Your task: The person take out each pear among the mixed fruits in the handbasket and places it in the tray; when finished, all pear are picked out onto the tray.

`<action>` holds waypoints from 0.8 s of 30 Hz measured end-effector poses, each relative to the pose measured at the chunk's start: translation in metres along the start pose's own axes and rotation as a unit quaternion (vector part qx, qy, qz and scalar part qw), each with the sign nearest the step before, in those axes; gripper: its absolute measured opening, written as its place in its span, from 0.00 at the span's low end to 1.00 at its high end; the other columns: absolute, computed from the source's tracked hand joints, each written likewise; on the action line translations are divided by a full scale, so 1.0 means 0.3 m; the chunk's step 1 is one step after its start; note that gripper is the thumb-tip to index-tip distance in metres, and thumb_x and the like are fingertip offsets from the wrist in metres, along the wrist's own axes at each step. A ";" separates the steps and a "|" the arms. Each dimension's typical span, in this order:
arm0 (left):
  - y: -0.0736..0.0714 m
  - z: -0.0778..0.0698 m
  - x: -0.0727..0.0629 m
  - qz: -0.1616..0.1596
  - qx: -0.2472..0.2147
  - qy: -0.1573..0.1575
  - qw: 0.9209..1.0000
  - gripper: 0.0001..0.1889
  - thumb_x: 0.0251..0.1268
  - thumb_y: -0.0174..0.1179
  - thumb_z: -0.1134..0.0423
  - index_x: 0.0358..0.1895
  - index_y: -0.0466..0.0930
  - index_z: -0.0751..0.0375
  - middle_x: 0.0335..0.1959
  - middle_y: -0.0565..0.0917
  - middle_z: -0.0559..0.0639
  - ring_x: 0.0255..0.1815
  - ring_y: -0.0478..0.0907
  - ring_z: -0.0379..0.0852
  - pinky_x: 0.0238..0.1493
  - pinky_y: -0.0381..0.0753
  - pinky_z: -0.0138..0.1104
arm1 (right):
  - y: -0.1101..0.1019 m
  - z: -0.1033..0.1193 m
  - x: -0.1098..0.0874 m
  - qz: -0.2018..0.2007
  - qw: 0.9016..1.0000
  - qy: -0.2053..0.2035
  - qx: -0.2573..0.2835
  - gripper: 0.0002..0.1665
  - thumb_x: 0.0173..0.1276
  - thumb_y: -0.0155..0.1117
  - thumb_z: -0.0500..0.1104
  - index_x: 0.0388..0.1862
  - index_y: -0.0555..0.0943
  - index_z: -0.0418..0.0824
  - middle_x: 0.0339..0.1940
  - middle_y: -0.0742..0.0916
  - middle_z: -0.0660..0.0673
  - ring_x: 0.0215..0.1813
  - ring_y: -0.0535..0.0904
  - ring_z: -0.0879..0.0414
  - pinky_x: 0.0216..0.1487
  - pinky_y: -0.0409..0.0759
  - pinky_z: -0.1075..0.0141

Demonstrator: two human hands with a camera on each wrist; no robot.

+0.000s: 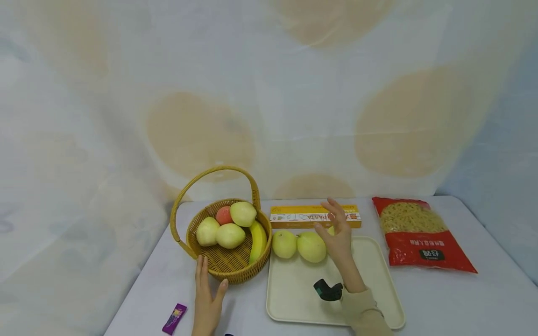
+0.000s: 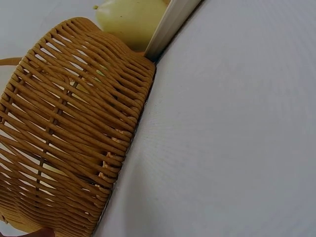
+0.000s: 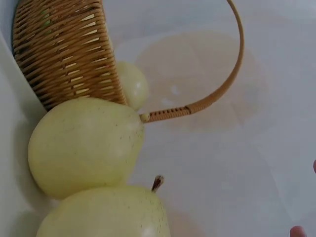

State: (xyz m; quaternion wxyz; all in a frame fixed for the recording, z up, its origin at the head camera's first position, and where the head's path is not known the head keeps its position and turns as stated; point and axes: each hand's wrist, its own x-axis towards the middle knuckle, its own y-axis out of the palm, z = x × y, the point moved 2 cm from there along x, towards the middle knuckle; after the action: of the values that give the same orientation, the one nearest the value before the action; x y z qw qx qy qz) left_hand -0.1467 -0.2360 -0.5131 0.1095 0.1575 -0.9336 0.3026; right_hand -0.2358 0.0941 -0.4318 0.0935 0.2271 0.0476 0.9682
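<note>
My left hand [image 1: 207, 298] is at the front left of a wicker basket [image 1: 229, 276], fingers extended and thumb apart. Its fingertips are at the rim; whether they touch it I cannot tell. Inside the basket are several pale fruits [image 1: 231, 236], a red fruit [image 1: 223, 215] and a banana [image 1: 258, 242]. Over the cream tray [image 1: 302, 298], my right hand [image 1: 339, 235] is raised with fingers spread and holds nothing. Beside it, a yellow-green pear [image 1: 312, 247] and another pear [image 1: 284, 244] sit at the tray's far left; a third is mostly hidden behind the hand.
Behind the tray lies a pasta box [image 1: 294, 217]. To its right rests a red bag of pasta [image 1: 420, 238]. A small purple packet [image 1: 174, 319] lies at the front left. The basket's tall handle [image 1: 218, 168] arches up at the back left.
</note>
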 end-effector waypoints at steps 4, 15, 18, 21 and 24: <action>0.001 -0.004 0.001 -0.002 -0.001 0.000 1.000 0.43 0.68 0.59 0.58 0.79 0.42 0.52 0.81 0.41 0.55 0.79 0.41 0.65 0.71 0.51 0.67 | 0.047 -0.015 0.008 0.039 0.998 0.024 0.044 0.33 0.60 0.62 0.24 0.66 0.68 0.28 0.67 0.71 0.59 0.69 0.65 0.66 0.66 0.71 0.74; 0.009 -0.006 -0.002 -0.001 -0.006 0.000 1.000 0.43 0.68 0.59 0.57 0.79 0.41 0.48 0.81 0.41 0.54 0.79 0.42 0.66 0.71 0.50 0.67 | 0.235 -0.042 -0.020 0.184 0.979 0.067 0.048 0.37 0.62 0.61 0.27 0.70 0.63 0.32 0.71 0.69 0.35 0.70 0.67 0.43 0.66 0.74 0.46; 0.004 -0.008 -0.006 -0.001 -0.003 0.001 1.000 0.43 0.68 0.59 0.57 0.79 0.40 0.46 0.81 0.41 0.55 0.79 0.42 0.66 0.70 0.51 0.68 | 0.277 -0.049 -0.028 0.202 0.974 0.079 0.060 0.36 0.62 0.61 0.27 0.70 0.64 0.32 0.71 0.69 0.35 0.71 0.65 0.37 0.66 0.75 0.50; -0.001 -0.007 -0.007 -0.003 -0.001 0.003 1.000 0.43 0.68 0.59 0.58 0.79 0.41 0.48 0.81 0.41 0.55 0.78 0.42 0.67 0.70 0.51 0.68 | 0.317 -0.046 -0.032 0.223 0.968 0.089 0.072 0.36 0.64 0.60 0.27 0.70 0.63 0.32 0.72 0.68 0.35 0.72 0.63 0.35 0.66 0.77 0.57; -0.001 -0.005 -0.002 -0.001 -0.005 0.006 1.000 0.43 0.68 0.59 0.58 0.79 0.42 0.51 0.81 0.41 0.55 0.79 0.42 0.66 0.70 0.51 0.68 | 0.357 -0.040 -0.031 0.242 0.962 0.100 0.073 0.36 0.64 0.60 0.28 0.71 0.62 0.33 0.73 0.67 0.34 0.73 0.63 0.36 0.65 0.76 0.60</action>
State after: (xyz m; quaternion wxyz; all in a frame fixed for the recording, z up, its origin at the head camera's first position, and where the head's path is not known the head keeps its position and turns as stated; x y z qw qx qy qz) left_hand -0.1457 -0.2350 -0.5119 0.1161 0.1563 -0.9342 0.2990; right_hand -0.2502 -0.0133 -0.4321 -0.1661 0.1400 0.0710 0.9735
